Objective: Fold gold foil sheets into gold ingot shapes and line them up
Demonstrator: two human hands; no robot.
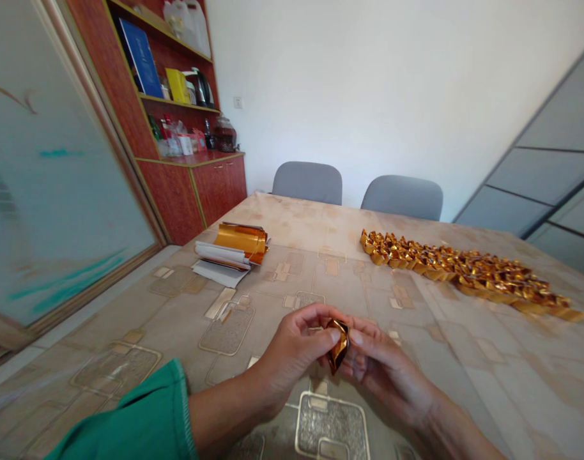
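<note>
A small folded piece of shiny gold foil paper (338,348) is pinched between both hands above the patterned tablecloth. My left hand (294,345) grips its left side, with the thumb on its face and the fingers curled behind. My right hand (381,358) holds its right edge between thumb and fingers. Beyond my left hand lies a stack of gold and white paper sheets (241,243), slightly curled. Toward the right of the table are many folded gold pieces (455,268), set close together in long rows.
The covered table (315,223) fills the foreground. Two grey chairs (307,182) (402,197) stand at its far side. A red-brown cabinet (220,185) with loaded shelves is at the back left, beside a frosted glass panel (47,166).
</note>
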